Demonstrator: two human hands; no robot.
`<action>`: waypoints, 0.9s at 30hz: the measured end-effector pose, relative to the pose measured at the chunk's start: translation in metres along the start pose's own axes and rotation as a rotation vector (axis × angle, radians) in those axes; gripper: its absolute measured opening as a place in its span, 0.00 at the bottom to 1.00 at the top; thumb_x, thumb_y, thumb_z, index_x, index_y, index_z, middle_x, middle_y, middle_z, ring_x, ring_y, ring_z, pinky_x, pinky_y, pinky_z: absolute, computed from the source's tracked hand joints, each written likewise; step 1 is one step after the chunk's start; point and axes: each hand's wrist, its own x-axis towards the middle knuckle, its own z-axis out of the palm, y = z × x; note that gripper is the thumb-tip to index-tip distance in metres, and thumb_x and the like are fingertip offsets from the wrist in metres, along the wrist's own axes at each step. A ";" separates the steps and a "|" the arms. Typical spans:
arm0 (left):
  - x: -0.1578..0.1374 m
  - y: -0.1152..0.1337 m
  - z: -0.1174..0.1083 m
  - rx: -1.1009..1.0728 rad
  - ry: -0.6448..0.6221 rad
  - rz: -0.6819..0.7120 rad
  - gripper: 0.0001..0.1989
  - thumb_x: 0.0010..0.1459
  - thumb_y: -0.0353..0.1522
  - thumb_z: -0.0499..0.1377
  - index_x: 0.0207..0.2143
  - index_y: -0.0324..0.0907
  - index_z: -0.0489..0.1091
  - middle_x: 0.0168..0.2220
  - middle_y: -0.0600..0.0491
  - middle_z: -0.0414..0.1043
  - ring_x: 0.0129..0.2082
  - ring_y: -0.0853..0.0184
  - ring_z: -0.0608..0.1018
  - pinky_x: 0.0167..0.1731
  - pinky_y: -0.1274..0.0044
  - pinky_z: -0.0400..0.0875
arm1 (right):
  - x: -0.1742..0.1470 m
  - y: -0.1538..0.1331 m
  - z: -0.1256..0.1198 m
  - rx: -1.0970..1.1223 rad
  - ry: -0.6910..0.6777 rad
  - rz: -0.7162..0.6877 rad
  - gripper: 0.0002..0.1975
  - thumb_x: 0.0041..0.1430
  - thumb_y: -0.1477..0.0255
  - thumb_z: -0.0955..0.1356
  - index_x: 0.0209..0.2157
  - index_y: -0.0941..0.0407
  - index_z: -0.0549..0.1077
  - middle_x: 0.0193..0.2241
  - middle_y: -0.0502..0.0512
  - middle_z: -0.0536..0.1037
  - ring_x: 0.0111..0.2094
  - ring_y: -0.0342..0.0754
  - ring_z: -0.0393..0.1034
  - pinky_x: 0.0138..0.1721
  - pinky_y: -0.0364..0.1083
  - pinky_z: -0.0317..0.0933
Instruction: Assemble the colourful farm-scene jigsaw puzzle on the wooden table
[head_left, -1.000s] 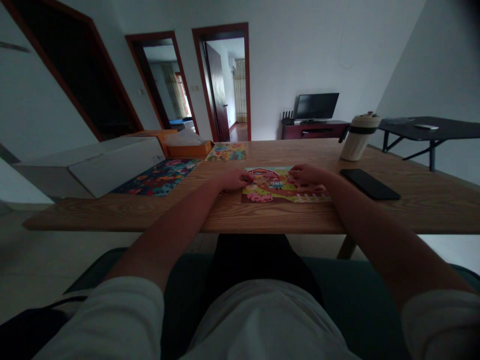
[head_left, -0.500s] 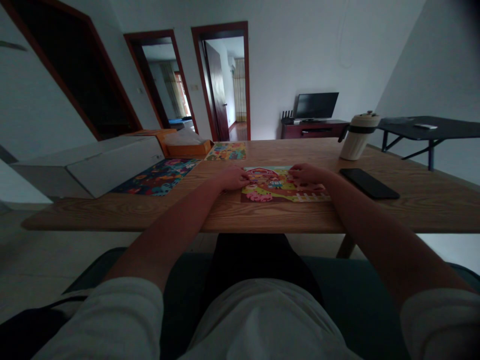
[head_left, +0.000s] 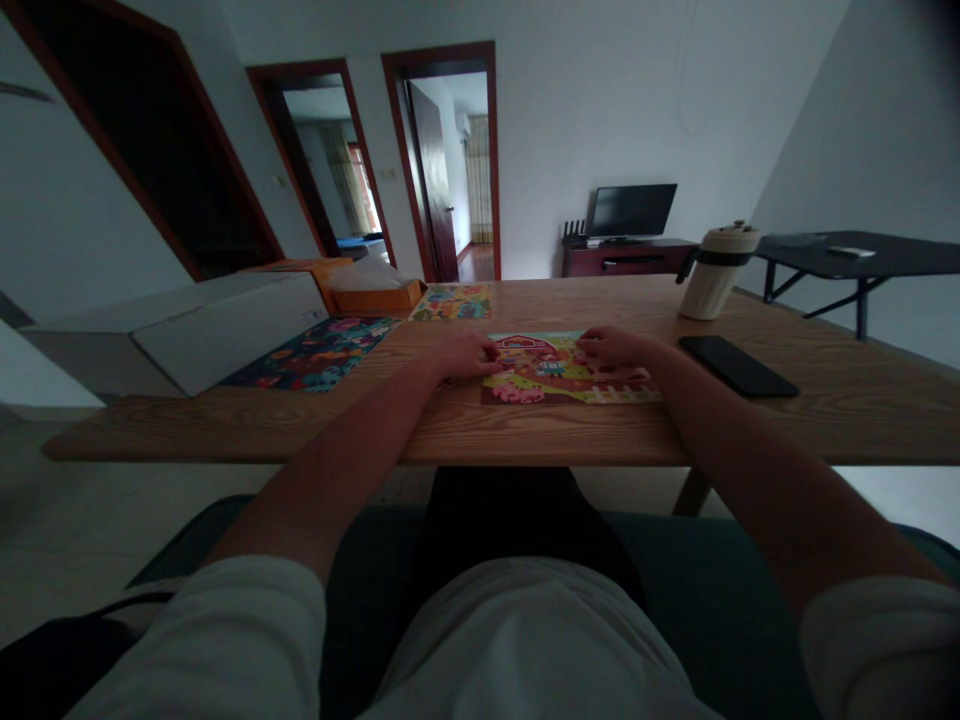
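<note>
A colourful farm-scene picture sheet (head_left: 551, 372), perhaps a puzzle, lies flat on the wooden table in front of me. It shows a red barn, a figure, a pink patch and a white fence. At its left edge, my left hand (head_left: 466, 357) rests with bent fingers; thumb and forefinger are apart at the border. My right hand (head_left: 616, 348) lies over the sheet's upper right part, its fingers spread and touching it. That hand hides some of the sheet's right side. Neither hand visibly lifts anything.
On the wooden table (head_left: 360, 430), a dark patterned sheet (head_left: 322, 355), a yellow patterned sheet (head_left: 454, 302), a white box (head_left: 225, 330) and an orange box (head_left: 379, 298) lie to the left. A black phone (head_left: 737, 367) and a cream lidded flask (head_left: 716, 275) stand rightward.
My left hand shifts very slightly at the sheet's left edge, its fingers moving a little. My right hand and the farm sheet stay in place.
</note>
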 end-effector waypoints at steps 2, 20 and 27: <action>0.000 -0.001 0.000 -0.007 -0.003 -0.022 0.23 0.64 0.50 0.56 0.50 0.45 0.78 0.47 0.50 0.81 0.44 0.61 0.79 0.43 0.75 0.68 | 0.000 0.000 0.000 0.002 -0.003 0.003 0.17 0.72 0.64 0.64 0.51 0.57 0.79 0.42 0.60 0.83 0.34 0.49 0.75 0.32 0.43 0.66; 0.006 -0.007 0.009 0.017 0.023 0.008 0.29 0.67 0.53 0.49 0.51 0.45 0.79 0.49 0.48 0.80 0.47 0.59 0.78 0.45 0.74 0.68 | -0.006 -0.005 -0.002 -0.010 -0.009 0.018 0.17 0.73 0.64 0.63 0.50 0.58 0.79 0.37 0.58 0.82 0.28 0.46 0.72 0.30 0.42 0.62; 0.004 -0.007 0.004 0.042 0.006 0.020 0.29 0.67 0.54 0.48 0.52 0.47 0.78 0.50 0.50 0.80 0.47 0.59 0.78 0.44 0.74 0.67 | -0.006 -0.005 -0.002 0.003 -0.034 0.039 0.19 0.73 0.62 0.62 0.52 0.58 0.78 0.38 0.59 0.83 0.27 0.45 0.72 0.28 0.42 0.63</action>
